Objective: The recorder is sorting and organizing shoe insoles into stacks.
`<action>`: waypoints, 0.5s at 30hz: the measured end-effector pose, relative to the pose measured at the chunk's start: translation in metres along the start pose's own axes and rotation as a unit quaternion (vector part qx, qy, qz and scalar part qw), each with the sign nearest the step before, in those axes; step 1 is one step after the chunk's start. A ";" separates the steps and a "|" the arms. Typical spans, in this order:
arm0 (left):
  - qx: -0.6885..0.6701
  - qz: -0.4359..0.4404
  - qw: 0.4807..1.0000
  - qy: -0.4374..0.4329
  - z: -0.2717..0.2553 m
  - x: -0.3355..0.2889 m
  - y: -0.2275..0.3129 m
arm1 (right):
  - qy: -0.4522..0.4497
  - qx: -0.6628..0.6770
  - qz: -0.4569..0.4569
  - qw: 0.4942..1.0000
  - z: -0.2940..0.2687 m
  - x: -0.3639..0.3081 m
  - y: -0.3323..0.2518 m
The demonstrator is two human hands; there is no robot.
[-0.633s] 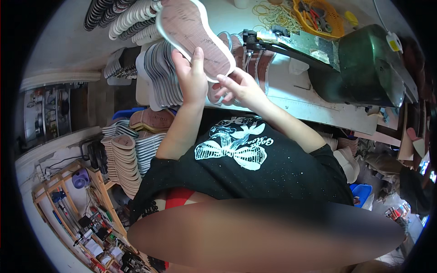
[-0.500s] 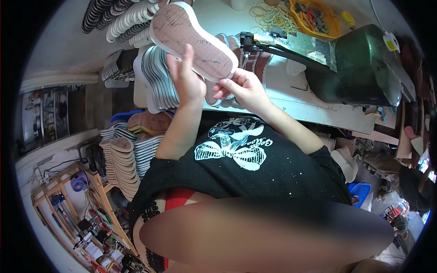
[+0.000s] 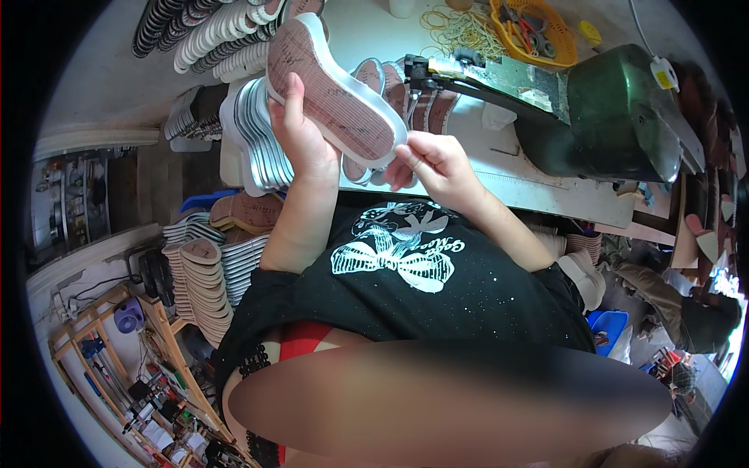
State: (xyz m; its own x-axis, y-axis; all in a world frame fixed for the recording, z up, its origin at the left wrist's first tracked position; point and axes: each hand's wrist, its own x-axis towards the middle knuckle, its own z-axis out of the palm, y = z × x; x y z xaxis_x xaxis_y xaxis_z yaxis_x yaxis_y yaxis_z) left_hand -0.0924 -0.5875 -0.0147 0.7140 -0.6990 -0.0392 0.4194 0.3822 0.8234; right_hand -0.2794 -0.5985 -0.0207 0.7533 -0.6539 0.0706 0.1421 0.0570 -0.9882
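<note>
Between my two hands is a shoe sole (image 3: pixel 331 93) with a reddish-brown, grid-marked face and a pale rim, raised above the white table. My left hand (image 3: pixel 303 140) grips it from the side, thumb lying over the brown face and fingers hidden behind. At the heel end, my right hand (image 3: pixel 441 168) pinches the white rim between thumb and fingers. Behind the sole, more brown soles (image 3: pixel 437 109) lie on the table under a black machine arm (image 3: pixel 425 74). Left of my left hand stands a row of pale-edged soles (image 3: pixel 257 140).
A green sewing machine (image 3: pixel 616 113) stands at the right of the table (image 3: pixel 538 175). Yellow cord (image 3: pixel 460 31) and a yellow basket (image 3: pixel 566 31) of tools lie at the back. Stacked soles (image 3: pixel 207 281) sit low on the left. A bent person (image 3: pixel 694 316) is far right.
The sole has come slightly nearer and tipped, so its pale side rim shows more. Both my hands moved with it and keep their hold.
</note>
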 end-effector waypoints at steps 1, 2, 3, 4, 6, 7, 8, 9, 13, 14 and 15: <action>-0.001 0.002 1.000 0.002 0.000 -0.001 -0.001 | -0.003 -0.001 0.000 1.000 -0.001 0.000 0.002; -0.004 -0.002 1.000 -0.001 0.001 -0.003 -0.001 | -0.034 -0.050 -0.022 0.998 -0.004 -0.002 0.003; -0.006 -0.006 1.000 -0.004 0.001 -0.004 -0.002 | -0.064 -0.098 -0.045 0.992 -0.007 -0.003 0.004; 0.009 -0.002 1.000 -0.030 0.000 -0.002 -0.004 | -0.111 -0.081 -0.047 0.989 -0.014 -0.005 0.007; 0.019 -0.099 0.992 -0.070 0.001 -0.005 -0.003 | -0.108 0.064 -0.042 0.991 -0.018 0.003 0.020; 0.018 -0.146 0.986 -0.083 0.006 -0.011 -0.004 | -0.100 0.209 -0.034 0.972 -0.021 0.007 0.027; 0.042 -0.127 0.985 -0.105 0.011 -0.013 -0.011 | -0.092 0.226 -0.042 0.969 -0.024 0.014 0.025; 0.064 -0.172 0.974 -0.133 0.014 -0.022 -0.008 | -0.069 0.263 -0.033 0.962 -0.025 0.021 0.030; 0.005 -0.136 0.976 -0.169 0.031 -0.038 -0.018 | 0.029 0.265 -0.034 0.963 -0.023 0.047 0.040; 0.018 -0.142 0.968 -0.205 0.030 -0.040 -0.015 | 0.024 0.275 -0.032 0.961 -0.027 0.049 0.044; 0.030 -0.148 0.959 -0.241 0.029 -0.042 -0.013 | 0.019 0.285 -0.030 0.958 -0.030 0.049 0.045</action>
State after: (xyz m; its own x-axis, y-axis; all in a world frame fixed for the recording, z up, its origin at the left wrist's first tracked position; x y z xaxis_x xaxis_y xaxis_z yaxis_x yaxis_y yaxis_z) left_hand -0.1439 -0.5807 -0.0071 0.2204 -0.9752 -0.0213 0.5207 0.0992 0.8479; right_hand -0.2552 -0.6506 -0.0653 0.7111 -0.6946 0.1091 0.5196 0.4146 -0.7470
